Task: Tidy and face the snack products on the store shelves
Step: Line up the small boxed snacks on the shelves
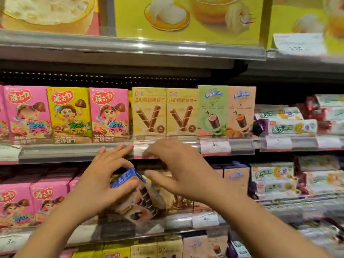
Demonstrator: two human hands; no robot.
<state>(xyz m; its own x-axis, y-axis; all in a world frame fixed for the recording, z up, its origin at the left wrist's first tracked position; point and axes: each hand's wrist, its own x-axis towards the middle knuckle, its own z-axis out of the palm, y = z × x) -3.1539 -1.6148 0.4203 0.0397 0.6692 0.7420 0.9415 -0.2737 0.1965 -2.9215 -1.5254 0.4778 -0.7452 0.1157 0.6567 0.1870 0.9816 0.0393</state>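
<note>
Head view shows my left hand with fingers curled tight round a tilted snack box at the lower shelf, right hand spread empty, so next I should stand it straight.

pink box — 蘑古力 | price tag — 4
</note>
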